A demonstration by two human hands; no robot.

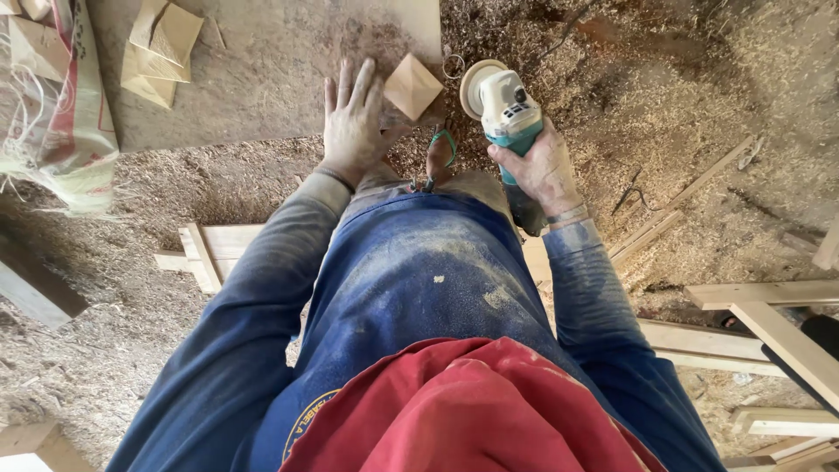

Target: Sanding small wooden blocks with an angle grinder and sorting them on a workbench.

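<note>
My left hand [353, 118] lies flat, fingers spread, on a dusty wooden board [262, 87], its fingertips beside a small pyramid-shaped wooden block [412, 86]. My right hand [544, 166] grips a white and teal angle grinder [505, 109] with its round sanding disc [472, 87] facing left, just right of the block. Both sleeves are blue and coated with dust. My foot in a green-strapped sandal [440, 156] shows between the hands.
Several similar wooden pyramid blocks [162, 48] lie at the board's far left, next to a woven sack [61, 105]. Sawdust covers the ground. Wooden slats and frame pieces [760, 323] lie at right, another frame piece [205, 253] at left.
</note>
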